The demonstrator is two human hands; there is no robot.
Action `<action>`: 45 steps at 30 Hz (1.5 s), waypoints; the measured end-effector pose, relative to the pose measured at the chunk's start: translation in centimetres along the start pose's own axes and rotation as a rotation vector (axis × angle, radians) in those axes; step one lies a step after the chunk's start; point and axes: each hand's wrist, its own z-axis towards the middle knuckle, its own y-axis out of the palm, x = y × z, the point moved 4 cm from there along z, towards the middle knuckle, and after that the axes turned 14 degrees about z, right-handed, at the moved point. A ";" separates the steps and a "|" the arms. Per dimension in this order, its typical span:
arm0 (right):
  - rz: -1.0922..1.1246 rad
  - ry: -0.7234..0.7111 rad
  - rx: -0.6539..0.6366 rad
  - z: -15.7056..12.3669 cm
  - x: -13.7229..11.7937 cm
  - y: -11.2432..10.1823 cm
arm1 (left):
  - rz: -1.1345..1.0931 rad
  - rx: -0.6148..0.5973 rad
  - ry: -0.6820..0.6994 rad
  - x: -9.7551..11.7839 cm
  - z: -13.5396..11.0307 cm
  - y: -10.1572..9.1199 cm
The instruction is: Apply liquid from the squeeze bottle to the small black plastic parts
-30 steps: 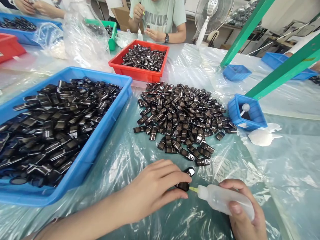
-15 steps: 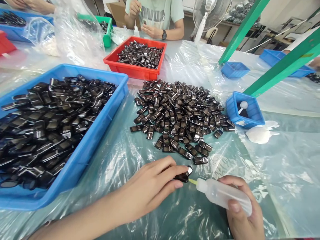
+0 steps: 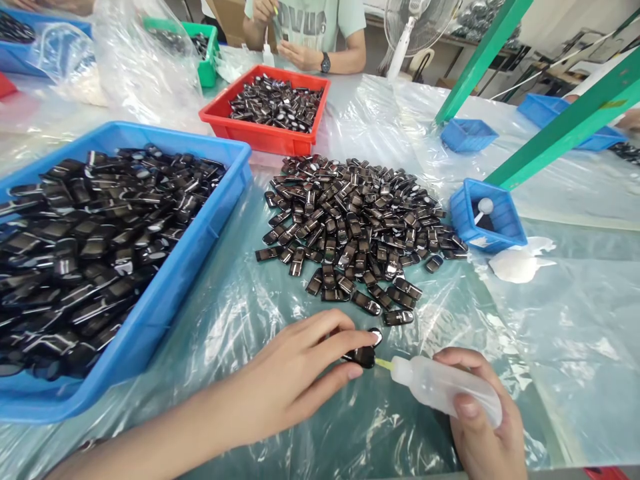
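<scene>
My left hand pinches a small glossy black part against the plastic-covered table. My right hand is wrapped round a white squeeze bottle, whose yellow nozzle tip touches the end of that part. Just beyond lies a heap of the same black parts loose on the table. A big blue tray at my left is full of more of them.
A red tray of parts stands behind the heap, with a person seated beyond it. A small blue bin and a white pad sit at the right. Green slanted bars cross the right side. A fan stands at the back.
Both hands stay together on the part and bottle; the view has tilted slightly, so everything sits a little higher in the picture. The bottle tip remains at the part.
</scene>
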 end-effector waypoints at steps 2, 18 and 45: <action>-0.013 -0.021 -0.010 0.0 -0.1 0.0 | 0.000 -0.001 0.002 0.0 0.1 0.0; 0.008 0.011 -0.045 0.4 0.3 -0.4 | 0.006 0.001 0.007 0.1 0.1 0.0; -0.294 -0.363 0.223 4.9 -1.6 -3.4 | -0.176 0.394 -0.474 -3.3 -0.6 -1.7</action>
